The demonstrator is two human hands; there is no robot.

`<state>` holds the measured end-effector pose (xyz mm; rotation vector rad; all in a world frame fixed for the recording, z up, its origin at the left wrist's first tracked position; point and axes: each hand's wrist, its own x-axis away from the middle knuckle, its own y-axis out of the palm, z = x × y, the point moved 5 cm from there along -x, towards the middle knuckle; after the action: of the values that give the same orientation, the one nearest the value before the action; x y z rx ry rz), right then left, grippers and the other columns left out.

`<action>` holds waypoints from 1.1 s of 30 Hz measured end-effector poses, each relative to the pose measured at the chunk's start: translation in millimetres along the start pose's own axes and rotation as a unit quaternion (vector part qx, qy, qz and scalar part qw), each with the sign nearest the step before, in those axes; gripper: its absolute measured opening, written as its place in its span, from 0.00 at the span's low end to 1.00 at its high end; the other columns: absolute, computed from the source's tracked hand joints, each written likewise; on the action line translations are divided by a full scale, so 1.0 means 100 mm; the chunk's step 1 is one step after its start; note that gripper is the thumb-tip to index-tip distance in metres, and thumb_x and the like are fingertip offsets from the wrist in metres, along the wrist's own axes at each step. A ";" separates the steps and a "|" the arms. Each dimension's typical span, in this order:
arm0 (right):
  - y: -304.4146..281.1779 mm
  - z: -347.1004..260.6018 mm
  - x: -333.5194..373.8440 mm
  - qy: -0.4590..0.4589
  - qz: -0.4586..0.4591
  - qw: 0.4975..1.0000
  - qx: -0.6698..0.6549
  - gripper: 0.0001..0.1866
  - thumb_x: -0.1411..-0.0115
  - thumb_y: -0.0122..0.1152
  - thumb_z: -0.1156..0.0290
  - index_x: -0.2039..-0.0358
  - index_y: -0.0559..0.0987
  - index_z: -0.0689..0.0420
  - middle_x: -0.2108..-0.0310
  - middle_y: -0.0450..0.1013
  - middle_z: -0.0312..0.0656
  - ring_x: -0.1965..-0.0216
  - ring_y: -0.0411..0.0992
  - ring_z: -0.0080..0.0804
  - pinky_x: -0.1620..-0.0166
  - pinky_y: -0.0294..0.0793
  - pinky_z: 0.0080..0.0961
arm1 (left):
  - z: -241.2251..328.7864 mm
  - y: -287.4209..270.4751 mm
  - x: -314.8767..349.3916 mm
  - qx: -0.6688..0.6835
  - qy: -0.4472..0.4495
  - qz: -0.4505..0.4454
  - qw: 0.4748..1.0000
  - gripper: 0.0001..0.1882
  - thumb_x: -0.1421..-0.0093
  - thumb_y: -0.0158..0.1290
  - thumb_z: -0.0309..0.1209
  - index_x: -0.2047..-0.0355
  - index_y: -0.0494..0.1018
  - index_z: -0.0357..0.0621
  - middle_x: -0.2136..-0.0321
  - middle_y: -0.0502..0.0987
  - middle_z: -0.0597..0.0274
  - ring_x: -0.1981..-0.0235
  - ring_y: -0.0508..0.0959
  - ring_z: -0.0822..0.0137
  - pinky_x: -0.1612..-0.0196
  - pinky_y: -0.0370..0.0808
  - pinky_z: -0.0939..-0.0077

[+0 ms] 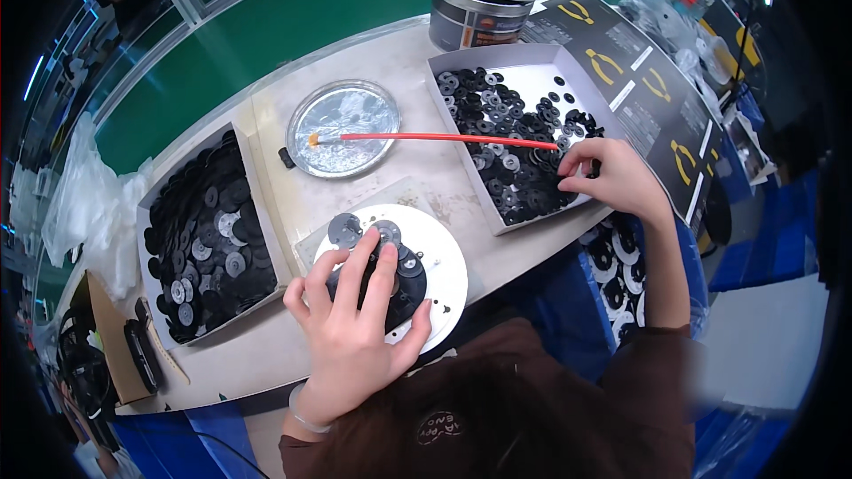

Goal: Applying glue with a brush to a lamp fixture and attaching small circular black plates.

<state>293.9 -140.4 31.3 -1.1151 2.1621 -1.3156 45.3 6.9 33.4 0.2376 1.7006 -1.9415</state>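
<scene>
My left hand (355, 337) is spread over a white round plate (451, 279), its fingers apart and resting on the black and grey gear assembly on it. Clear grey round gears (344, 231) show beyond the fingertips; the palm hides part of the assembly. At the right wall of a shallow white box (497, 58), my right hand (614, 179) has thumb and forefinger closed in a pinch; whatever is between them is too small to make out. Small black and grey gears (506, 111) lie loose in that box. A red-handled brush (444, 137) spans from a round metal lid (342, 93) to the box.
To the left, another box (266, 213) is filled with larger black and grey gears (204, 239). A metal tin (479, 9) stands at the back beside a dark printed sheet (603, 53). White and black parts (617, 270) fill a blue-lined container below right. Plastic bags (93, 204) hang at left.
</scene>
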 end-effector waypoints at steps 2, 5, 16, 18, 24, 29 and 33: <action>0.06 0.07 -0.03 -0.002 -0.003 1.000 -0.021 0.06 0.58 0.64 0.74 0.78 0.77 0.61 0.82 0.71 0.35 0.78 0.66 0.20 0.72 0.65 0.19 | 0.00 0.00 0.00 0.000 0.001 0.000 1.000 0.25 0.59 0.57 0.40 0.61 0.72 0.40 0.53 0.70 0.59 0.57 0.65 0.60 0.55 0.53 0.64; 0.04 0.11 -0.04 0.000 -0.007 0.998 -0.060 0.06 0.57 0.64 0.74 0.79 0.76 0.61 0.81 0.72 0.35 0.79 0.66 0.18 0.73 0.65 0.17 | 0.00 -0.01 0.00 0.008 -0.008 -0.003 1.000 0.25 0.61 0.57 0.37 0.60 0.72 0.40 0.54 0.70 0.59 0.56 0.64 0.58 0.53 0.54 0.65; -0.06 0.11 -0.14 0.055 0.021 0.946 -0.318 0.06 0.50 0.57 0.76 0.72 0.71 0.62 0.69 0.74 0.42 0.76 0.72 0.17 0.84 0.63 0.06 | -0.03 -0.02 0.01 0.052 -0.015 0.018 0.998 0.26 0.63 0.59 0.34 0.60 0.72 0.41 0.54 0.70 0.58 0.55 0.64 0.56 0.51 0.56 0.64; -0.11 0.06 -0.14 0.026 0.055 0.929 -0.364 0.10 0.51 0.57 0.78 0.66 0.71 0.63 0.68 0.74 0.41 0.72 0.70 0.15 0.81 0.65 0.05 | -0.02 -0.02 0.00 0.041 0.004 0.026 0.999 0.25 0.60 0.58 0.38 0.60 0.72 0.41 0.55 0.70 0.59 0.58 0.65 0.59 0.55 0.58 0.66; 0.04 -0.71 0.05 -0.065 0.034 0.915 -0.396 0.05 0.50 0.52 0.81 0.71 0.69 0.63 0.72 0.74 0.48 0.78 0.72 0.21 0.83 0.68 0.09 | -0.06 -0.02 0.04 0.060 -0.004 0.045 0.997 0.24 0.61 0.59 0.38 0.61 0.72 0.44 0.56 0.70 0.61 0.58 0.65 0.60 0.56 0.58 0.67; 0.61 -1.18 0.02 -0.003 -0.216 0.844 -0.491 0.06 0.43 0.52 0.75 0.72 0.71 0.66 0.80 0.73 0.44 0.83 0.72 0.20 0.87 0.63 0.07 | -0.09 -0.01 0.11 0.100 -0.018 0.099 0.990 0.22 0.61 0.61 0.38 0.65 0.72 0.47 0.55 0.70 0.64 0.57 0.65 0.60 0.56 0.59 0.67; 0.80 -1.22 -0.10 0.027 -0.265 0.832 -0.487 0.07 0.42 0.51 0.74 0.72 0.71 0.65 0.81 0.73 0.43 0.84 0.71 0.18 0.88 0.61 0.07 | -0.09 -0.01 0.10 0.111 -0.022 0.102 0.988 0.21 0.61 0.62 0.38 0.66 0.72 0.47 0.55 0.70 0.64 0.56 0.64 0.60 0.56 0.59 0.67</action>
<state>185.1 -43.5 20.9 -2.1803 2.7355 -0.2671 34.4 12.9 27.9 0.4307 1.3732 -1.9656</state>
